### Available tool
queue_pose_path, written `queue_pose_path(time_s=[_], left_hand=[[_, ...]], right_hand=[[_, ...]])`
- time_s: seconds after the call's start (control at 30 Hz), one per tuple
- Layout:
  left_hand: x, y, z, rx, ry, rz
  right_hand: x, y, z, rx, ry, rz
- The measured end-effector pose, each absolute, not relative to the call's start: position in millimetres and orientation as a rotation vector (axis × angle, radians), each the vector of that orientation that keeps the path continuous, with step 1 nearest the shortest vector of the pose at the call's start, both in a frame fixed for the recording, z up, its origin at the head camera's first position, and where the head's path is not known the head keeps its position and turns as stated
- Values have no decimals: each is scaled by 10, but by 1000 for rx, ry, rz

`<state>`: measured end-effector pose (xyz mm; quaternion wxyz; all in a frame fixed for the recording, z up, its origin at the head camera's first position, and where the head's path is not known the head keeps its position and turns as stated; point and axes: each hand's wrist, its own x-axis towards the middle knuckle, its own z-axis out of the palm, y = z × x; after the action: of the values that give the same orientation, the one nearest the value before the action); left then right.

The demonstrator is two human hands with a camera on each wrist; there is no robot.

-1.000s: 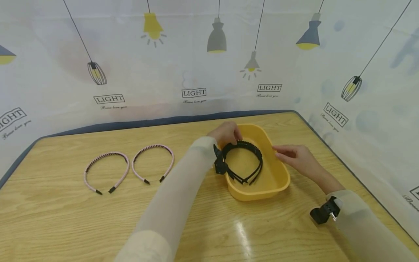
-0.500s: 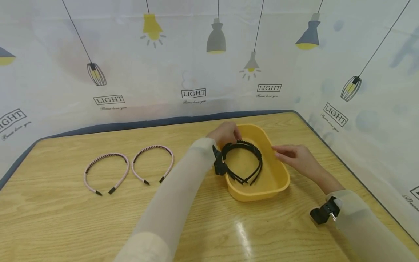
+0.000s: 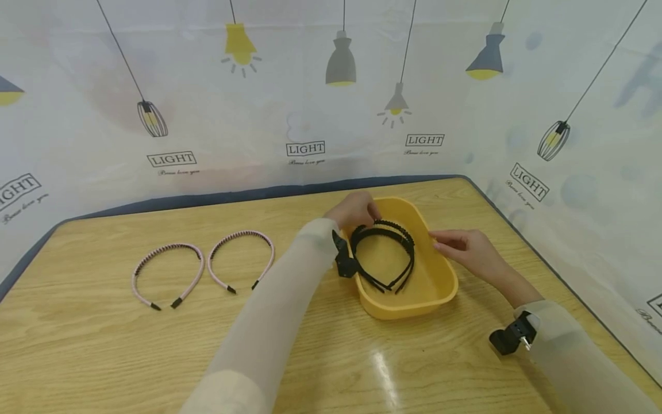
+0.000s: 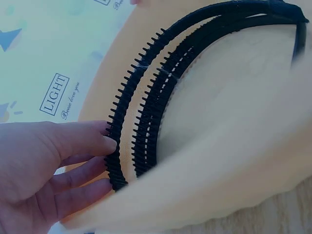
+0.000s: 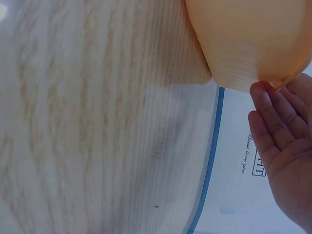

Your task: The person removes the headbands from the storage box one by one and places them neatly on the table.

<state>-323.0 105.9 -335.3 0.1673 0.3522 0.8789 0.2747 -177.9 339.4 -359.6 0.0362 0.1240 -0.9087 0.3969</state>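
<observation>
Nearest, two forearms in pale, thin sleeves [image 3: 579, 351] are stretched over a light wood-grain bench [image 3: 103, 356], a small black device strapped at each wrist. On the bench to the left, a pink arched headband with black tips [image 3: 169, 246] is laid just beside a second pink headband of the same kind [image 3: 243, 233], their ends pointed toward the wearer of the camera. To the right stands a rounded yellow basin [image 3: 398, 314]. Its right rim is touched by the fingertips of the right hand [image 3: 473, 253], whose grip is loose, the fingers nearly straight. Inside the basin, a black toothed headband [image 4: 131, 85] is pinched between the thumb and fingers of the left hand [image 3: 354, 210], so that grip is closed. Within its curve, further black toothed banding [image 4: 157, 100] is seen, separated by a narrow gap. Farthest, a white backdrop [image 3: 289, 103] is printed with hanging lamps and the word "LIGHT".
</observation>
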Motion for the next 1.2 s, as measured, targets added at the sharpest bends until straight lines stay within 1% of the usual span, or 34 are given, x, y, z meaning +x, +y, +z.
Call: queue_pose_path(time_s=[0.17, 0.63, 0.97, 1.2], left_hand=[[-3258, 1020, -3337, 1044, 2519, 789], [-3306, 892, -3123, 1098, 2558, 741], [-3283, 799, -2904, 1119, 2522, 793], [-3264, 651, -2784, 1110, 2518, 870]], right_hand=[[-1777, 3372, -3601, 383, -2792, 1232], [-1785, 3369, -3607, 390, -2802, 1233], [-1780, 3387, -3598, 395, -2793, 1216], [-1791, 3405, -3619, 404, -2788, 1191]])
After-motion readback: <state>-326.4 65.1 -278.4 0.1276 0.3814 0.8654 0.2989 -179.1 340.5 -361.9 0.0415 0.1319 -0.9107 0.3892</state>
